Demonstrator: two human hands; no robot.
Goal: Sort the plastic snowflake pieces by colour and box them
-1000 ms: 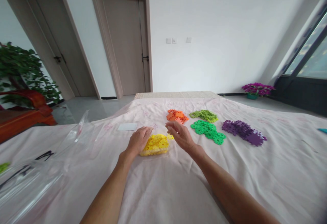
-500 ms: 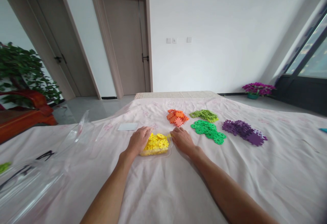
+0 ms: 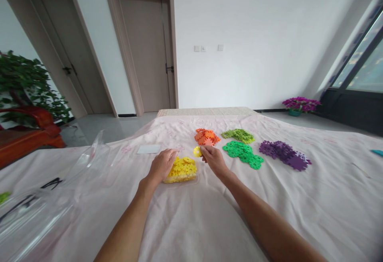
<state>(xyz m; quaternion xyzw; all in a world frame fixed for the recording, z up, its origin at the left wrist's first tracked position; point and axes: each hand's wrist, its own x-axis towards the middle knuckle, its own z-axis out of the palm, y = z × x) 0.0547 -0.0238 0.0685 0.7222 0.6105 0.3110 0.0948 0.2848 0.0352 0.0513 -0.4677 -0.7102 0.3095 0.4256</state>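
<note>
A clear plastic box (image 3: 196,181) full of yellow snowflake discs (image 3: 183,167) sits on the cloth in front of me. My left hand (image 3: 161,165) holds the box at its left side, its fingertips hidden against the discs. Just beyond the box's right rear corner, my right hand (image 3: 213,159) pinches a single yellow snowflake disc (image 3: 196,151) between thumb and fingers. Closest to that hand lie a pile of orange snowflake pieces (image 3: 207,137) behind it and overlapping green discs (image 3: 243,154) to its right.
Light green pieces (image 3: 239,135) and purple pieces (image 3: 284,155) lie farther right on the cloth (image 3: 191,226). A white card (image 3: 149,149) is left of the box. Clear plastic packaging (image 3: 36,222) and a black strap (image 3: 51,183) occupy the left side.
My right hand has come away from the box's right edge with a yellow snowflake disc now visible in its fingers. My left hand stays at the box.
</note>
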